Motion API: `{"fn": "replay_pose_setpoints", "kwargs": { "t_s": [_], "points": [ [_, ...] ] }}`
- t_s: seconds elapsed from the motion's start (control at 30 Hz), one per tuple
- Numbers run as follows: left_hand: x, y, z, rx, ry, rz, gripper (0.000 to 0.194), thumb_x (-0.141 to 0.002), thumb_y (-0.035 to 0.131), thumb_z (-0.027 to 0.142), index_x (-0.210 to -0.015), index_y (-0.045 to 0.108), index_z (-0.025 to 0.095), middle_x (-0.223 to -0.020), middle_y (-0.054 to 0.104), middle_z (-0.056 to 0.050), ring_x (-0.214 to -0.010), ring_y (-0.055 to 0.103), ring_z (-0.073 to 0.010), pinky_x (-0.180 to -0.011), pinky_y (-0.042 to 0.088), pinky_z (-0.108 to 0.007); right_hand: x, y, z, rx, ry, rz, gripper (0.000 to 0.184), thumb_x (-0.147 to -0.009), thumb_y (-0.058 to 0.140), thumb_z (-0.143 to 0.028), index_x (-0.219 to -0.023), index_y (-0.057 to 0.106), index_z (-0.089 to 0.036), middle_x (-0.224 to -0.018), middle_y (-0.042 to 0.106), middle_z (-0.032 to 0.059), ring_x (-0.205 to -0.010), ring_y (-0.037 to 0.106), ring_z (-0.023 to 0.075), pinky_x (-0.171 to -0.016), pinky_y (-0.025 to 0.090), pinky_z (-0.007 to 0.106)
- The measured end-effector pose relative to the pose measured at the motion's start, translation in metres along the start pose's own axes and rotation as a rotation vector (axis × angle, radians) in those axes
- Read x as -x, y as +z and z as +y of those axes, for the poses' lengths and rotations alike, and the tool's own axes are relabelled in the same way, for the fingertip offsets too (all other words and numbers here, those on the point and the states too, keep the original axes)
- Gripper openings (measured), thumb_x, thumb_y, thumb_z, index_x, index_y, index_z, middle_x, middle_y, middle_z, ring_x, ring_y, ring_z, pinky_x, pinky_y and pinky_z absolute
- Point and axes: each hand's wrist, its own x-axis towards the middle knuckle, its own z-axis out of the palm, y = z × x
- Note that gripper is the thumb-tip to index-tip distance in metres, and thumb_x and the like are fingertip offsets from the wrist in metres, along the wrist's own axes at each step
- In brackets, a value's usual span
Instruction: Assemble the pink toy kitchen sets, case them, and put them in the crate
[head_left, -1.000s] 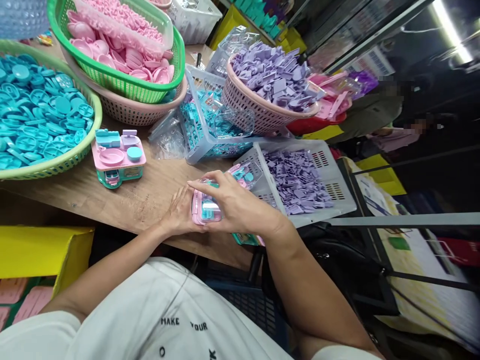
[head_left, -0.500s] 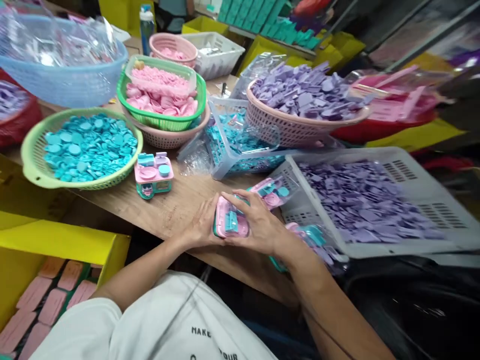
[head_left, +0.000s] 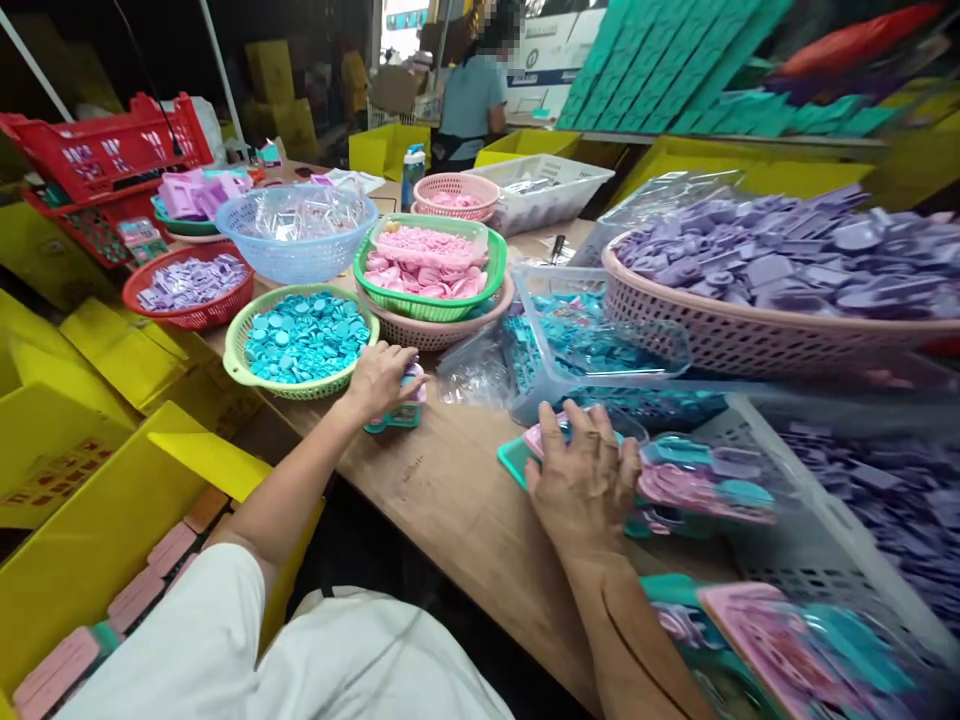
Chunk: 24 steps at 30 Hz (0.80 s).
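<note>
My left hand is closed from above around a small pink-and-teal toy kitchen on the wooden table, beside the light green basket of round teal pieces. My right hand curls over another toy kitchen at the table's right side; its fingers hide most of that toy. Just right of this hand stands a third toy kitchen, with pink and teal parts on top. A further one lies near my right forearm, blurred.
Along the back stand a green basket of pink pieces, a transparent bin of teal pieces and a pink basket of purple pieces. A grey crate borders the right. Yellow boxes line the left. A person is behind.
My hands have parted. The left has moved to the toy kitchen by the green basket; the right has carried the other toy to the right, down to the table. The view has swung left.
</note>
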Motion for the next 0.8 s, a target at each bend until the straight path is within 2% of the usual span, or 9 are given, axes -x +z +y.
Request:
{"fn": "replay_pose_setpoints", "kwargs": {
  "t_s": [0.17, 0.3, 0.4, 0.47, 0.53, 0.63, 0.67, 0.73, 0.8],
  "points": [
    [0.017, 0.010, 0.042, 0.090, 0.145, -0.050, 0.045, -0.091, 0.059, 0.050, -0.116, 0.064, 0.014, -0.103, 0.070, -0.012, -0.097, 0.060, -0.0269, -0.086, 0.050, -0.040, 0.009, -0.006, -0.011, -0.043, -0.056, 0.126, 0.065, -0.091, 0.055, -0.023, -0.153, 0.036, -0.032, -0.148, 0.044, 0.0165, -0.139, 0.040, 0.0452, -0.103, 0.038, 0.074],
    [0.045, 0.005, 0.089, 0.143, 0.292, -0.188, 0.042, -0.093, 0.056, 0.052, -0.111, 0.064, 0.015, -0.102, 0.069, -0.011, -0.094, 0.062, -0.0260, -0.080, 0.051, -0.038, 0.055, -0.010, -0.019, -0.084, -0.078, 0.199, 0.079, -0.089, 0.061, -0.021, -0.157, 0.027, -0.042, -0.135, 0.052, 0.0136, -0.124, 0.052, 0.0427, -0.094, 0.048, 0.068],
    [0.046, -0.008, 0.097, 0.169, 0.363, -0.233, 0.038, -0.095, 0.053, 0.049, -0.114, 0.064, 0.017, -0.106, 0.070, -0.010, -0.095, 0.064, -0.0253, -0.081, 0.052, -0.039, 0.097, -0.005, -0.014, -0.088, -0.073, 0.131, 0.084, -0.087, 0.064, -0.024, -0.157, 0.023, -0.046, -0.126, 0.056, 0.0116, -0.109, 0.059, 0.0410, -0.086, 0.053, 0.066],
    [0.026, -0.027, 0.080, 0.155, 0.368, -0.165, 0.031, -0.097, 0.053, 0.043, -0.113, 0.065, 0.019, -0.110, 0.070, -0.010, -0.100, 0.064, -0.0246, -0.087, 0.053, -0.041, 0.116, 0.001, -0.006, -0.099, -0.052, 0.113, 0.085, -0.085, 0.066, -0.024, -0.156, 0.025, -0.048, -0.123, 0.057, 0.0107, -0.103, 0.061, 0.0406, -0.082, 0.054, 0.065],
    [-0.011, -0.057, 0.044, 0.097, 0.253, 0.020, 0.028, -0.096, 0.054, 0.041, -0.106, 0.067, 0.019, -0.112, 0.069, -0.010, -0.106, 0.064, -0.0250, -0.094, 0.052, -0.043, 0.124, 0.007, 0.000, -0.114, -0.052, 0.114, 0.086, -0.083, 0.068, -0.022, -0.155, 0.028, -0.049, -0.121, 0.058, 0.0104, -0.100, 0.063, 0.0398, -0.081, 0.055, 0.063],
    [-0.078, -0.112, -0.029, -0.053, -0.197, 0.485, 0.057, -0.089, 0.057, 0.063, -0.111, 0.065, 0.011, -0.130, 0.061, -0.015, -0.130, 0.050, -0.0343, -0.109, 0.041, -0.052, 0.123, 0.015, 0.002, -0.119, -0.073, 0.114, 0.082, -0.085, 0.066, -0.020, -0.153, 0.032, -0.048, -0.118, 0.061, 0.0097, -0.099, 0.064, 0.0380, -0.079, 0.055, 0.060],
    [-0.099, -0.130, -0.053, -0.061, -0.343, 0.555, 0.070, -0.089, 0.050, 0.071, -0.112, 0.064, 0.006, -0.133, 0.059, -0.014, -0.139, 0.041, -0.0356, -0.112, 0.034, -0.054, 0.120, 0.016, 0.000, -0.113, -0.074, 0.119, 0.076, -0.086, 0.065, -0.019, -0.151, 0.036, -0.046, -0.118, 0.062, 0.0094, -0.099, 0.064, 0.0373, -0.079, 0.055, 0.058],
    [-0.131, -0.158, -0.095, -0.022, -0.500, 0.550, 0.084, -0.084, 0.043, 0.081, -0.099, 0.065, 0.001, -0.130, 0.062, -0.018, -0.142, 0.037, -0.0356, -0.110, 0.030, -0.058, 0.115, 0.015, -0.004, -0.094, -0.092, 0.149, 0.058, -0.087, 0.064, -0.017, -0.139, 0.052, -0.039, -0.116, 0.065, 0.0087, -0.100, 0.065, 0.0344, -0.079, 0.053, 0.053],
    [-0.150, -0.175, -0.122, 0.047, -0.543, 0.484, 0.083, -0.082, 0.045, 0.081, -0.082, 0.065, 0.001, -0.118, 0.068, -0.019, -0.136, 0.043, -0.0256, -0.105, 0.032, -0.049, 0.110, 0.012, -0.008, -0.079, -0.111, 0.167, 0.035, -0.088, 0.064, -0.017, -0.121, 0.064, -0.030, -0.113, 0.067, 0.0089, -0.100, 0.065, 0.0310, -0.080, 0.050, 0.048]
  ]
}}
